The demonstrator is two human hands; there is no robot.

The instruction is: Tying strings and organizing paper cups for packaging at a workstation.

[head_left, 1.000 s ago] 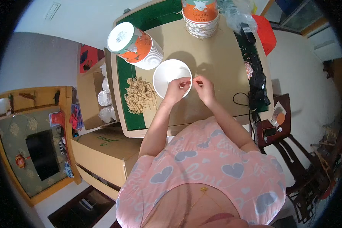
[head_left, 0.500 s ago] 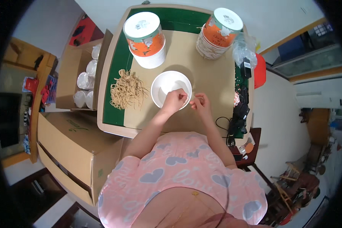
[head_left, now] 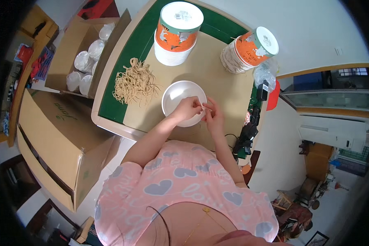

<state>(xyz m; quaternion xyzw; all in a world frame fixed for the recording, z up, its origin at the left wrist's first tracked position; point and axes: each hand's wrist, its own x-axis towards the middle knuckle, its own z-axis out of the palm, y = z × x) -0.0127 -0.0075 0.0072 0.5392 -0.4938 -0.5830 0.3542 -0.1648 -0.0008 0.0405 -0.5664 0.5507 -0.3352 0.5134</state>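
A white paper tub (head_left: 177,93) stands in front of me on the table, its opening facing up. My left hand (head_left: 187,109) reaches over its near right part with thumb and fingers pinched. Close against it, at the rim's right side, my right hand (head_left: 214,116) is also pinched. A tiny pale bit shows between the fingertips, too small to name. Left of the tub lies a tangled pile of tan cords (head_left: 134,84). Beyond it rises a stack of upside-down orange and white paper tubs (head_left: 177,39). Another stack (head_left: 250,50), with cords along its sides, leans at the right.
A cardboard box (head_left: 67,53) of plastic-wrapped white cups sits left of the table, above a larger carton (head_left: 59,143). Black adapters and cables (head_left: 247,139) line the table's right edge, below a clear plastic bag (head_left: 266,74). A red stool (head_left: 273,96) stands beyond.
My right hand has moved left to meet my left hand at the tub's rim; before, they were apart. The whole view has turned and shifted.
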